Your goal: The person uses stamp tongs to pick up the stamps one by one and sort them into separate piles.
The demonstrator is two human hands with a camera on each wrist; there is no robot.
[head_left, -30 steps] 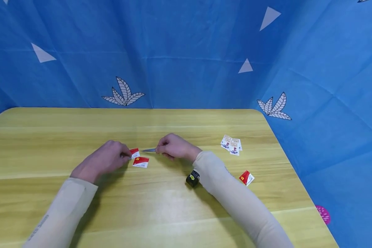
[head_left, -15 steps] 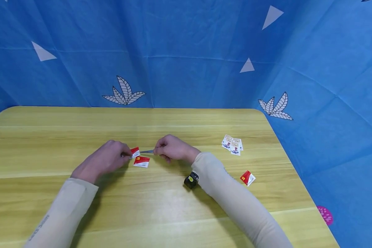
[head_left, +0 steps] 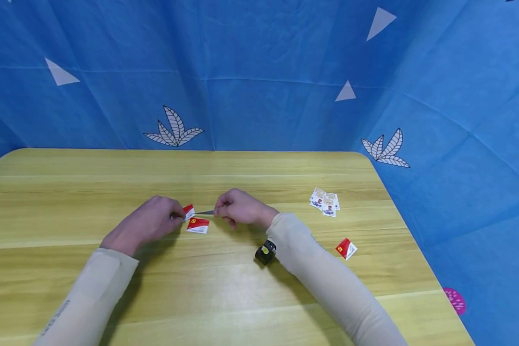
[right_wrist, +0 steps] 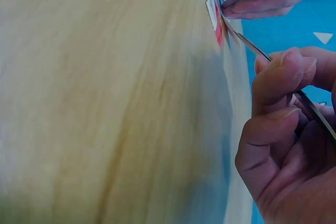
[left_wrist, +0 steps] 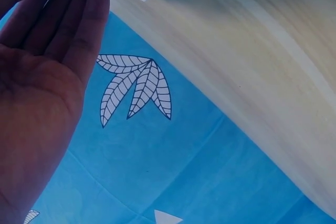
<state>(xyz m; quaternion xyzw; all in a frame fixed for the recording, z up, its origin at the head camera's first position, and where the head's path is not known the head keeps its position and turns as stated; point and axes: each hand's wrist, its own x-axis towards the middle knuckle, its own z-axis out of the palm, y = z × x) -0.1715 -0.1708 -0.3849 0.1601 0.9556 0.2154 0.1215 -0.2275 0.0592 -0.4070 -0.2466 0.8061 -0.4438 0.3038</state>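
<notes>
Cloth (head_left: 264, 48), blue and printed with pale triangles and outlined leaves, hangs well beyond the near red card (head_left: 197, 226) and also off to its right. Under that card spreads the wood-grained bench (head_left: 259, 168), its back corners rounded. Two pale sleeves come in from this side of the card, the left sleeve (head_left: 91, 283) (dark lettering runs along it) on its left and the right sleeve (head_left: 328, 278) on its right. Of the two hands, the left hand (head_left: 147, 222) sits just left of the near red card, thumb and finger bent to pinch the edge of the far red card (head_left: 189, 211); the right hand (head_left: 242, 209) is right of it and a little farther back, thumb and fingers curled round slim metal tweezers (right_wrist: 316, 114). Right of the near red card and nearer the wearer, a black wrist device (head_left: 265, 253) shows at the right cuff. The tweezers point left, their tips at the far red card, just beyond the near one; whether they nip it I cannot tell. Well to the right of the near red card lie an overlapping pile of pale picture cards (head_left: 325, 202), farther back, and one outlying red card (head_left: 346, 249), closer in and turned askew.
</notes>
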